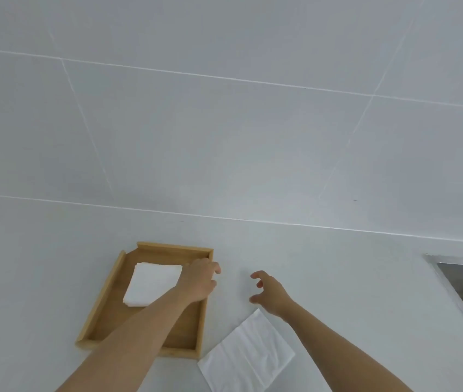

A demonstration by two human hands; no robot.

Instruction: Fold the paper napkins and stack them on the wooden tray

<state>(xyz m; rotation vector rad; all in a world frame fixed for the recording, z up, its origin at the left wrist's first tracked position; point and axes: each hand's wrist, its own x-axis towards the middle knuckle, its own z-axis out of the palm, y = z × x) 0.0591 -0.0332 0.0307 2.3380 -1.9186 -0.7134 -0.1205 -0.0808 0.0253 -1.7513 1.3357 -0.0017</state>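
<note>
Nearest, flat on the white counter [338,264]: unfolded paper napkin [248,355], thin, creased, limp, just right of the wooden tray [106,301]. Folded napkin stack [151,284] square and soft inside the tray. Left hand [199,281] resting over the stack's right edge, grip hidden. Right hand [270,292] hovering, fingers spread, holding nothing. Best squared to the stack's corners before letting go.

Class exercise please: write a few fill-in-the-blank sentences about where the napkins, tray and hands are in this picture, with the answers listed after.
1. The folded napkin stack lies inside the wooden ____.
2. The flat napkin lies on the counter, to the ____ of the tray.
3. The left hand is over the tray; the right hand holds ____.

Answers: tray; right; nothing
</note>
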